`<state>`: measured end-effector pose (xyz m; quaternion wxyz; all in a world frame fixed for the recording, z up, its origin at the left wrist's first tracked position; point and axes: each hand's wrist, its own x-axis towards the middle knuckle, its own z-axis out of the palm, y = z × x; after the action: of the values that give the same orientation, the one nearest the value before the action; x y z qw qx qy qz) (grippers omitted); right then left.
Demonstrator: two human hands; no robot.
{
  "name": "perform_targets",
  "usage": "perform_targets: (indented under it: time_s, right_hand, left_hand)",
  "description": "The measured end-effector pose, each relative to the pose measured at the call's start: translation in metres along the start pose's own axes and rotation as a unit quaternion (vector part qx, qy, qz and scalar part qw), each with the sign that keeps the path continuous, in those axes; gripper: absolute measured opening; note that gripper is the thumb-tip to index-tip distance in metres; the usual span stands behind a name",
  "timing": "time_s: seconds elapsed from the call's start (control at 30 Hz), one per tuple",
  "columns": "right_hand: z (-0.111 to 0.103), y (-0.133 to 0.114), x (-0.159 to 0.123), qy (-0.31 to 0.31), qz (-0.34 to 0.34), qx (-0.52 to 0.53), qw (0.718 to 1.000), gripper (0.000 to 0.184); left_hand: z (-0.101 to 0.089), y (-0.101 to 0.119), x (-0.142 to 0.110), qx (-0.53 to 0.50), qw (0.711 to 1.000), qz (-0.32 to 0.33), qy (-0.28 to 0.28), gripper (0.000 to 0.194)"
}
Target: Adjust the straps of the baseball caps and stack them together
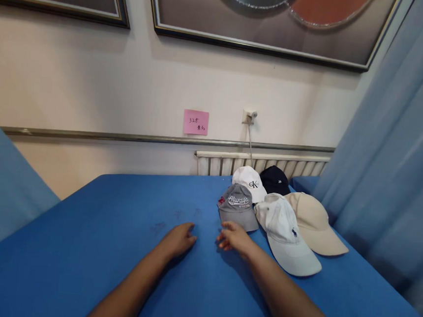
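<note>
My left hand (179, 238) is just above or on the blue sheet, with thumb and fingers apart and nothing in it. To its right, my right hand (234, 237) has its fingers loosely spread at the near edge of a grey baseball cap (237, 207) lettered "Always". Whether it touches the brim, I cannot tell. Behind the grey cap sits a white cap (247, 180) with dark letters, beside a navy cap (274, 180). A pale cap (283, 229) with a small dark emblem lies right of my right hand, partly overlapping a beige cap (311, 221).
The blue-covered bed (77, 255) stands against a wall with a metal rail (124, 137) and a radiator (296, 166). A cord hangs from a socket (249, 117) near a pink note (196, 122). Blue curtains (396, 120) hang at both sides.
</note>
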<state>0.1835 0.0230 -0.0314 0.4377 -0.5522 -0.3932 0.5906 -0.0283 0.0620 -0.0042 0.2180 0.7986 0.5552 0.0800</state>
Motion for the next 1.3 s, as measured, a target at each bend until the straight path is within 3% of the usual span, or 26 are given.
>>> perform_targets:
  time_s: [0.17, 0.27, 0.37, 0.47, 0.6, 0.7, 0.77, 0.87, 1.0, 1.07, 1.17, 1.3]
  right_hand:
    - [-0.007, 0.014, -0.023, -0.077, 0.110, 0.183, 0.974, 0.009]
    - [-0.013, 0.013, -0.024, -0.046, 0.149, 0.308, 0.939, 0.011]
    - [-0.019, 0.015, -0.017, 0.025, 0.114, 0.393, 0.912, 0.012]
    - [-0.024, 0.018, -0.008, 0.069, 0.079, 0.415, 0.904, 0.014]
    - [-0.029, 0.020, -0.001, 0.090, 0.049, 0.412, 0.905, 0.016]
    - [-0.029, 0.022, -0.002, 0.074, 0.025, 0.393, 0.916, 0.016]
    - [-0.029, 0.022, -0.004, 0.028, -0.004, 0.363, 0.931, 0.021]
    - [-0.029, 0.023, -0.008, -0.061, -0.045, 0.313, 0.947, 0.035]
    - [-0.031, 0.022, -0.011, -0.167, -0.078, 0.261, 0.947, 0.044]
    - [-0.033, 0.023, -0.012, -0.211, -0.087, 0.236, 0.944, 0.046]
    - [-0.038, 0.023, -0.013, -0.249, -0.091, 0.231, 0.936, 0.046]
    - [-0.046, 0.024, -0.014, -0.270, -0.091, 0.278, 0.917, 0.042]
  left_hand:
    - [0.015, 0.003, -0.018, 0.005, 1.000, 0.008, -0.001, 0.039]
    - [0.018, 0.009, -0.027, 0.002, 1.000, 0.012, -0.006, 0.034]
    - [0.021, 0.014, -0.033, -0.002, 1.000, 0.014, 0.012, 0.034]
    - [0.023, 0.013, -0.034, -0.011, 0.999, 0.019, 0.026, 0.034]
    - [0.025, 0.001, -0.027, -0.087, 0.995, 0.032, 0.032, 0.033]
    - [0.028, -0.010, -0.019, -0.205, 0.977, 0.035, 0.047, 0.034]
    - [0.028, -0.015, -0.016, -0.323, 0.944, 0.002, 0.069, 0.041]
    - [0.023, -0.019, -0.014, -0.526, 0.844, -0.074, 0.077, 0.051]
    - [0.010, -0.020, -0.019, -0.721, 0.687, -0.083, -0.029, 0.040]
    - [0.006, -0.020, -0.022, -0.768, 0.633, -0.076, -0.065, 0.041]
    - [0.005, -0.020, -0.023, -0.801, 0.590, -0.073, -0.068, 0.043]
    - [0.006, -0.020, -0.024, -0.806, 0.580, -0.053, -0.105, 0.048]
